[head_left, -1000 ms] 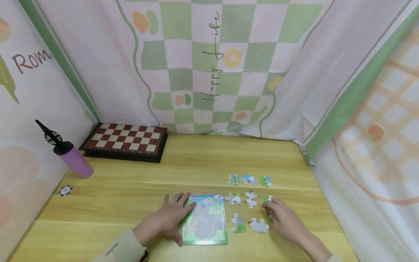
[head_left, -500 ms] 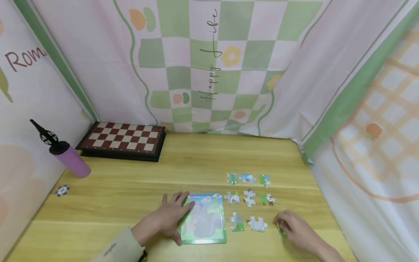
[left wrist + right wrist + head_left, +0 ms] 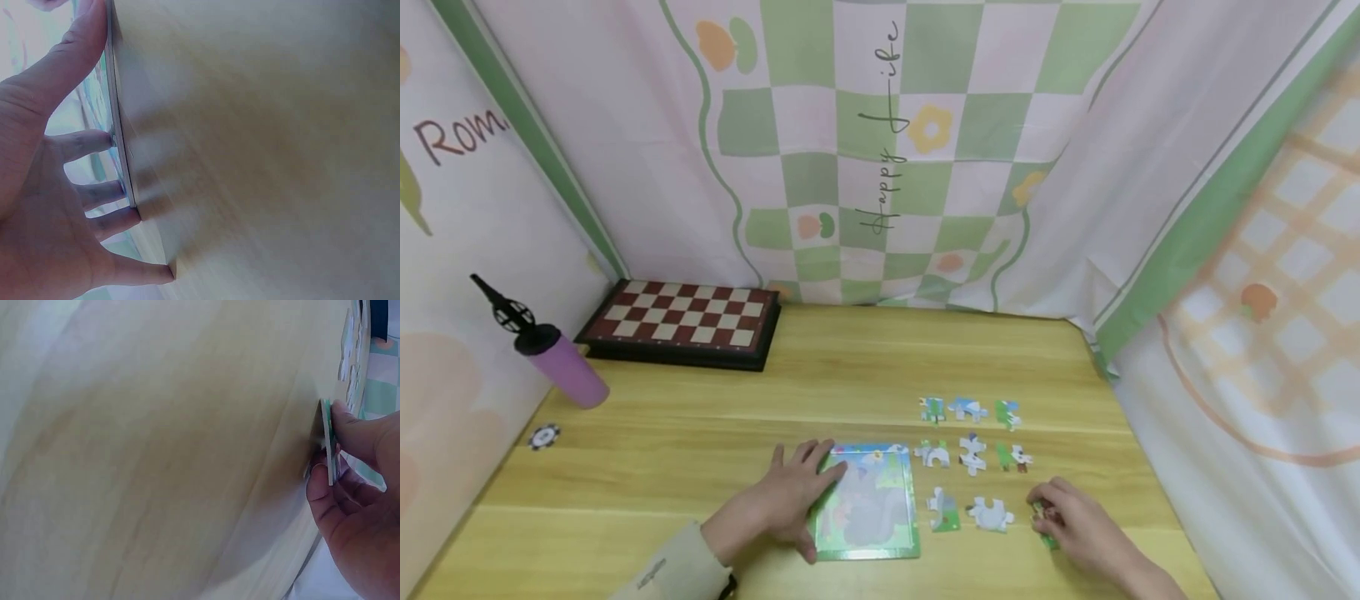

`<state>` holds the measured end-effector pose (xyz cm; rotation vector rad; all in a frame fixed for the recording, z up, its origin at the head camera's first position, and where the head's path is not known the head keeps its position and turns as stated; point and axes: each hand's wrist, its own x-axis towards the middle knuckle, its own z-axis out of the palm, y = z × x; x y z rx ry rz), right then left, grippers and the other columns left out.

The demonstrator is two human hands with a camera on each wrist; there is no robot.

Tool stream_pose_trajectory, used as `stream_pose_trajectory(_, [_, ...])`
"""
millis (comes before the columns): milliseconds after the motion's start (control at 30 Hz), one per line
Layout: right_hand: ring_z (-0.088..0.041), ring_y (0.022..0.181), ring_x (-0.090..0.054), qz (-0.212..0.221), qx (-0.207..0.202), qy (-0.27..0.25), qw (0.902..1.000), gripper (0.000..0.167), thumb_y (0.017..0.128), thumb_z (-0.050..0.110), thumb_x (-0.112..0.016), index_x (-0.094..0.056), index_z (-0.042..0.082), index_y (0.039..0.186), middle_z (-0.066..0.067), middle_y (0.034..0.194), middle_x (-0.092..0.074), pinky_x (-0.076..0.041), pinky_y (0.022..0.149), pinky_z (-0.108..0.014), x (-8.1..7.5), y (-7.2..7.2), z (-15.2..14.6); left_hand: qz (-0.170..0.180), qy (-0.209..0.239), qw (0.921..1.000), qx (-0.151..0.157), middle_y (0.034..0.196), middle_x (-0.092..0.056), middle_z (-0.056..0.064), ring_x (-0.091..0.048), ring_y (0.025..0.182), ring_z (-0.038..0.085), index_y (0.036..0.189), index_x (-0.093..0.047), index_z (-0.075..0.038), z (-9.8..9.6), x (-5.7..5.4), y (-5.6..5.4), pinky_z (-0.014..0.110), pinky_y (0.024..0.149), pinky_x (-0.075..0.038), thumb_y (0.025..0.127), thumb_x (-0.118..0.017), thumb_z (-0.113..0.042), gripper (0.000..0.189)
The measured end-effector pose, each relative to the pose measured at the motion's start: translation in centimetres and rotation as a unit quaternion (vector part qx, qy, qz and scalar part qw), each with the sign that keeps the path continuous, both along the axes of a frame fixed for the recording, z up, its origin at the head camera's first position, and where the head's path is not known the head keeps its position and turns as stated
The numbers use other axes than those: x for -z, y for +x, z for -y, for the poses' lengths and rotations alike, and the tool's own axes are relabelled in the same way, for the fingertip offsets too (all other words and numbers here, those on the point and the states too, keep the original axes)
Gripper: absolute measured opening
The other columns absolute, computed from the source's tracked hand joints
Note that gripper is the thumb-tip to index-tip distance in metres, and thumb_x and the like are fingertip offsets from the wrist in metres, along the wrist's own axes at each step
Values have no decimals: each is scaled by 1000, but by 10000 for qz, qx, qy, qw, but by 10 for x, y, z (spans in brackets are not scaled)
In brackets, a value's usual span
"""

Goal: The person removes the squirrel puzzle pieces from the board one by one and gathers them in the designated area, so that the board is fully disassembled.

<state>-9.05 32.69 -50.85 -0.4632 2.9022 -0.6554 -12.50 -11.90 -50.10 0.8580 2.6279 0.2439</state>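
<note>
Near the counter's [image 3: 715, 433] front edge, our right hand [image 3: 1078, 527] pinches a green puzzle piece [image 3: 329, 445]; left hand [image 3: 790, 498] presses flat, fingers spread, on the puzzle tray [image 3: 872, 508]. Best keep the tray steady.

The wooden table [image 3: 850, 367] lies open across its middle and far right corner. A red-and-cream chessboard [image 3: 681, 321] and purple bottle [image 3: 561, 371] block the far left corner (a small chip [image 3: 542, 436] lies nearer the left edge). Scattered cardboard puzzle pieces [image 3: 970, 454] crowd the near right.
</note>
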Motion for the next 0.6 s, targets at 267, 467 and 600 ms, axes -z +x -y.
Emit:
stream_pose_trajectory(267, [13, 75, -46, -611, -96, 64, 9981, 23, 85, 15, -80, -72, 12, 106, 14, 86, -54, -51, 62, -16, 6, -1, 0, -13, 1, 10000, -21, 172, -20, 19, -27, 156, 45, 161, -37, -18, 0, -2, 0, 83, 116, -27, 53, -94, -60, 129])
stream_pose_trajectory(467, [13, 76, -48, -876, 52, 309, 9957, 27, 82, 16, -83, -73, 14, 106, 15, 86, -55, -53, 64, -16, 7, 0, 2, -54, -9, 10000, -8, 172, -21, 19, -27, 156, 45, 161, -37, -19, 0, -2, 1, 83, 115, -28, 53, -94, -60, 129])
stream_pose_trajectory(600, [12, 76, -46, -912, 199, 492, 9944, 30, 80, 18, -86, -73, 14, 107, 14, 87, -55, -51, 65, -16, 7, 0, 3, -69, -61, 10000, -16, 172, -22, 18, -28, 156, 45, 161, -37, -19, -1, -1, 1, 82, 116, -29, 52, -94, -61, 129])
